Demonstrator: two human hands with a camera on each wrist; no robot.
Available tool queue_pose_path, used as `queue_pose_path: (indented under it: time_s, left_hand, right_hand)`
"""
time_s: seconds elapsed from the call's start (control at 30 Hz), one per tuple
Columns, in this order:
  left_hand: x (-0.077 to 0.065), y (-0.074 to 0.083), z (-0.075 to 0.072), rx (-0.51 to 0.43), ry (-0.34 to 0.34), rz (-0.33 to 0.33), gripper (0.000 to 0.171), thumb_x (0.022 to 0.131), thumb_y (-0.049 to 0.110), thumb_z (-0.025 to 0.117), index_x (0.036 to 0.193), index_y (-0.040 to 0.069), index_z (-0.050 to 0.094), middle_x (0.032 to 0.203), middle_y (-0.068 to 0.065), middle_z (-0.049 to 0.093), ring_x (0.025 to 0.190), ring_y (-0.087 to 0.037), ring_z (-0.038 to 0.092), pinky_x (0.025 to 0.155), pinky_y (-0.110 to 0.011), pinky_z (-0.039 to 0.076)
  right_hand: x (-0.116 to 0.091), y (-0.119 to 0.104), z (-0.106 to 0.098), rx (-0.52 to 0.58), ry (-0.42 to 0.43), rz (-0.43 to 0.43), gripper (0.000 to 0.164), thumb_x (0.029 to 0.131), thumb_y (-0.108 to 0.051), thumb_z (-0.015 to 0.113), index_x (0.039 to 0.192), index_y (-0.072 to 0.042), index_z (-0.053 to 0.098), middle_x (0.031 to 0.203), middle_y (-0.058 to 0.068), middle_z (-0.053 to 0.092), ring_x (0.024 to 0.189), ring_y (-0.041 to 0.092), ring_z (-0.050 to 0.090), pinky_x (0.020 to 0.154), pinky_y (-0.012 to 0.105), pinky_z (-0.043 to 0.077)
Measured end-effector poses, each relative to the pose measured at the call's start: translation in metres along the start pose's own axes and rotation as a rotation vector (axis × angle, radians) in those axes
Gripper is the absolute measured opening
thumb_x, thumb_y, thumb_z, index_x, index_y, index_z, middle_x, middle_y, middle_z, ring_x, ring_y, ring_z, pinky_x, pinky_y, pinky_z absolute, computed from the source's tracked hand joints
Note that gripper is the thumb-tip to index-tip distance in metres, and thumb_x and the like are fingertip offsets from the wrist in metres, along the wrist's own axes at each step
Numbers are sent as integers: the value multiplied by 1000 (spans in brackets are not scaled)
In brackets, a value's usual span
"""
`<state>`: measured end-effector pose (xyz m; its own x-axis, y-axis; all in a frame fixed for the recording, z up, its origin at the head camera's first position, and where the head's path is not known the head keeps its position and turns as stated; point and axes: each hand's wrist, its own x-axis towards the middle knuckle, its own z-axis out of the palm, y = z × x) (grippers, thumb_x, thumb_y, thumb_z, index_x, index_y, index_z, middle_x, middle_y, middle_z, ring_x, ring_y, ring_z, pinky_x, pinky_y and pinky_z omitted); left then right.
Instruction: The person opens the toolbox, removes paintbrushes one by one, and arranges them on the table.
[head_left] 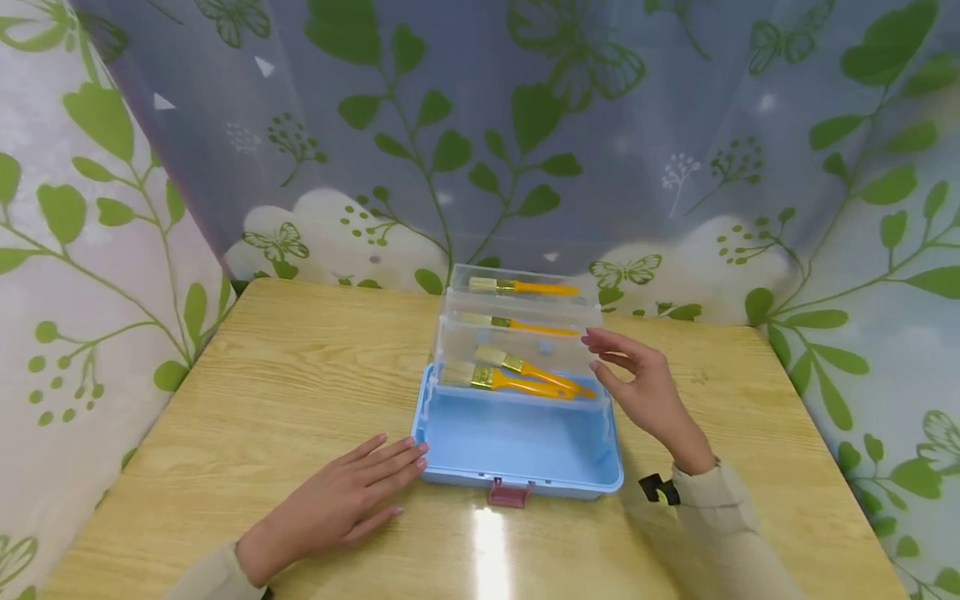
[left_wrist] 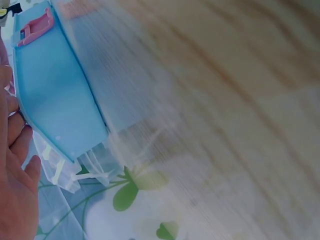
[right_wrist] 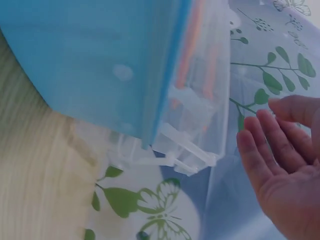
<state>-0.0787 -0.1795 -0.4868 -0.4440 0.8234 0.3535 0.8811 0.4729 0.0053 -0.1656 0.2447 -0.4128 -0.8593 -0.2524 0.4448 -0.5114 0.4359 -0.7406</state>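
Note:
A light blue plastic toolbox (head_left: 517,437) stands open on the table, its deep base showing a bare blue floor. Clear stepped trays (head_left: 581,358) fan up behind it on white hinge arms (right_wrist: 187,145). Several paintbrushes with orange handles lie in these trays, among them a wide brush (head_left: 525,384) in the lowest one. My left hand (head_left: 352,492) lies flat, fingertips at the base's front left corner. Beside the right end of the trays, my right hand (head_left: 637,383) is raised with fingers loosely bent and nothing held. A pink latch (head_left: 510,493) hangs at the toolbox front.
The wooden table (head_left: 322,358) spreads out on both sides of the toolbox. Behind it hangs a curtain (head_left: 480,167) printed with leaves and butterflies, and similar cloth closes off the left and right sides. A black strap end (head_left: 660,490) sticks out by the right sleeve.

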Motion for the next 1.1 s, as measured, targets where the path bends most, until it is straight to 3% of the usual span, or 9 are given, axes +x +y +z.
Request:
queue_pose_path:
  time_s: [0.33, 0.73, 1.1]
  left_hand:
    - [-5, 0, -2, 0, 14, -1, 54, 108, 36, 50, 152, 6, 48, 161, -8, 41, 147, -24, 42, 129, -34, 9]
    - [-6, 0, 0, 0, 19, 9, 53, 110, 37, 43, 152, 5, 47, 161, -9, 41, 146, -25, 43, 129, -35, 9]
    - [0, -1, 0, -27, 15, 7, 54, 109, 36, 47, 154, 6, 45, 162, -8, 39, 147, -25, 42, 130, -34, 10]
  right_hand:
    - [11, 6, 14, 27, -284, 139, 47, 96, 0, 67, 143, -3, 58, 137, 19, 63, 126, 42, 59, 103, 53, 52]
    - [20, 13, 28, 11, -357, 156, 49, 98, 1, 65, 146, 0, 53, 141, 24, 59, 121, 45, 63, 97, 49, 57]
    - [21, 16, 30, -54, -308, 214, 51, 91, 2, 73, 141, 0, 58, 131, 23, 65, 111, 36, 67, 91, 44, 61]
